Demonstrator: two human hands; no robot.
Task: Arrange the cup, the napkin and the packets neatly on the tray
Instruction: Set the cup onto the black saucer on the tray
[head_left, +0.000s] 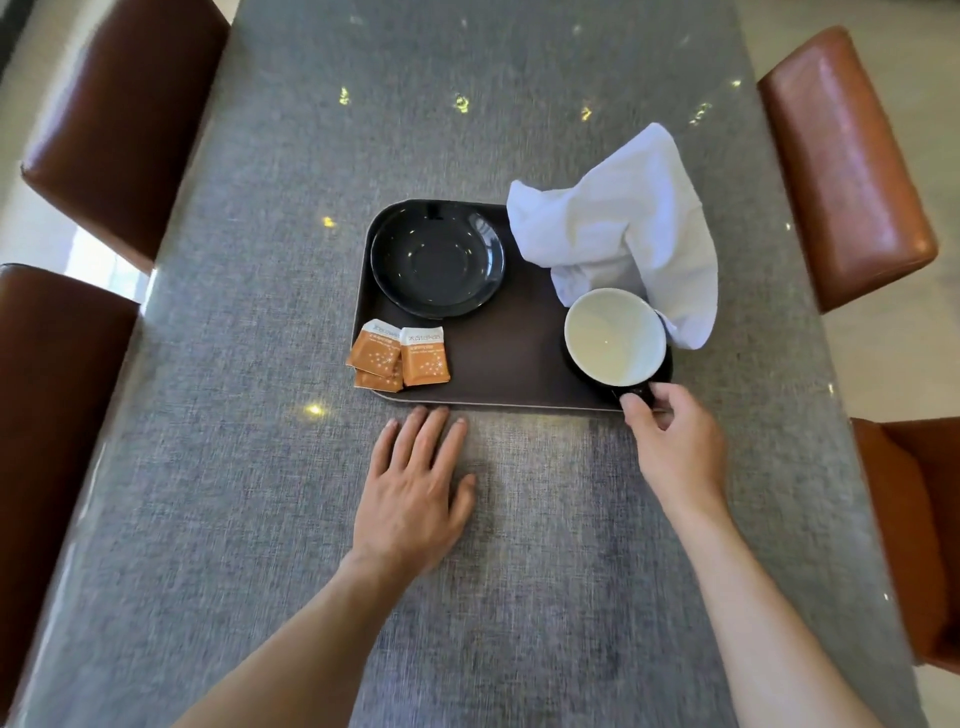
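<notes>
A dark brown tray (498, 358) lies on the grey table. At its near right corner stands a cup (613, 338), black outside and white inside, and my right hand (670, 441) pinches its handle. A crumpled white napkin (623, 228) hangs over the tray's far right edge, partly behind the cup. Three orange packets (400, 358) lie overlapping at the near left corner, one jutting past the rim. An empty black saucer (436, 260) sits at the far left of the tray. My left hand (415, 488) rests flat on the table just before the tray's near edge, fingers apart.
The grey table (467, 597) stretches far ahead and toward me. Brown leather chairs flank it: two on the left (119, 119) and two on the right (847, 161).
</notes>
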